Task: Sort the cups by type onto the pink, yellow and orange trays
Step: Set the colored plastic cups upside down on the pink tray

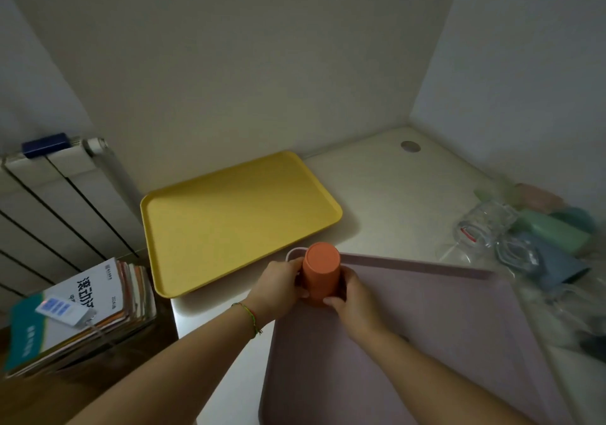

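Sorting cups | my left hand and right hand clasp the orange cup from both sides, base up, likely to steady it mouth-down (whether it touches the tray, I cannot tell) | cup lies between my palms at the far left corner of the pink tray, yellow tray just beyond, along the left edge of the table.

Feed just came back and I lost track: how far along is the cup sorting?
Barely started. Done: nothing; the yellow tray holds no cups. In hand: left hand and right hand grip an upturned orange cup at the far left corner of the pink tray. Left: the pile of glass and coloured cups on the right. No orange tray in view.
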